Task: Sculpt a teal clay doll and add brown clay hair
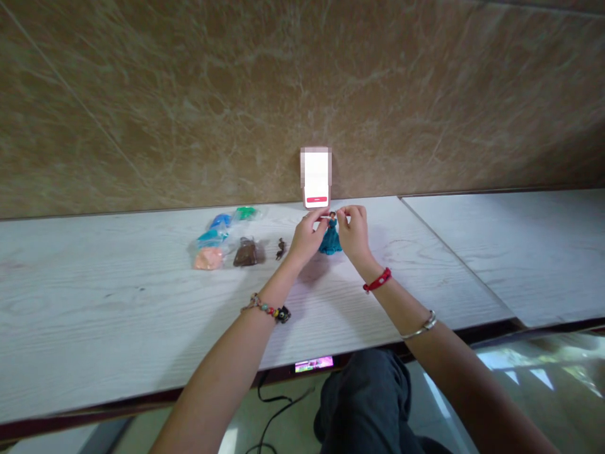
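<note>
A small clay figurine [330,239] in a teal dress stands on the white wooden table [118,302] near the wall. My left hand [307,238] and my right hand [353,232] close in on it from either side, fingertips pinched at its head and shoulders. Both hands are closed on the figurine.
Several small bags of coloured clay lie left of the hands: green [246,213], blue [220,221], peach [208,258] and brown [246,253]. A tiny dark clay piece [280,249] sits beside them. A phone [316,180] leans against the marble wall behind. A second tabletop [520,246] adjoins at right.
</note>
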`<state>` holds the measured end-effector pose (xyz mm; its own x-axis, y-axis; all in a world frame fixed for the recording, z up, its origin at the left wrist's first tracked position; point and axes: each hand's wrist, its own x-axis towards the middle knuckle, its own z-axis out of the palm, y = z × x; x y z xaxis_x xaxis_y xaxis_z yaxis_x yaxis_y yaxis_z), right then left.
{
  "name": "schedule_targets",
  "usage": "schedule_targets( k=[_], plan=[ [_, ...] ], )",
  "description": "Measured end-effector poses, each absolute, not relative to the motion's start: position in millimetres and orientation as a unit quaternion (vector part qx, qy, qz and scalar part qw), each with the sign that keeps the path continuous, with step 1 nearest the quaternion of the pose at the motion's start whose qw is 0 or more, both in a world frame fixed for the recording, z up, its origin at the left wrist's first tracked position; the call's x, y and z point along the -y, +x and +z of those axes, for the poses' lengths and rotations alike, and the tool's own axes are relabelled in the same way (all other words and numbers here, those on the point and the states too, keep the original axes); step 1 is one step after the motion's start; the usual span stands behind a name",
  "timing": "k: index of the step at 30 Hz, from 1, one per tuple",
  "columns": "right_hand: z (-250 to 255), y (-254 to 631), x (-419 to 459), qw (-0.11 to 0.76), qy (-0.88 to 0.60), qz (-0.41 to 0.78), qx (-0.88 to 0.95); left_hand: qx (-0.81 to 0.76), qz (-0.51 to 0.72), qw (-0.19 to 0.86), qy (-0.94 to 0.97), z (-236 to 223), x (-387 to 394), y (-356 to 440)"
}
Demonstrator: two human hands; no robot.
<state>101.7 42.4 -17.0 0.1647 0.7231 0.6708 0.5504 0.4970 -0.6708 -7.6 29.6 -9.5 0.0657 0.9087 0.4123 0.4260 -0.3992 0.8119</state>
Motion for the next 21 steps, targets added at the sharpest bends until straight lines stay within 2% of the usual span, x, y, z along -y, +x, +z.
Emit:
schedule_targets(
  k=[7, 15, 21],
  plan=[
    [-21.4, 98.0, -42.1, 0.534, -0.537, 0.072, 0.649, -0.473, 0.505, 0.256, 0.675, -7.3, -28.3, -7.0],
    [-21.6, 93.1, -38.0, 0.618, -0.5, 0.111, 0.597, -0.445, 0.544, 0.236, 0.671, -10.5, -31.7, -5.0],
    [-22.4, 94.9, -33.2, 0.633, -0.501, 0.126, 0.576, -0.431, 0.541, 0.222, 0.687, -11.7, -34.1, -3.1]
  ],
)
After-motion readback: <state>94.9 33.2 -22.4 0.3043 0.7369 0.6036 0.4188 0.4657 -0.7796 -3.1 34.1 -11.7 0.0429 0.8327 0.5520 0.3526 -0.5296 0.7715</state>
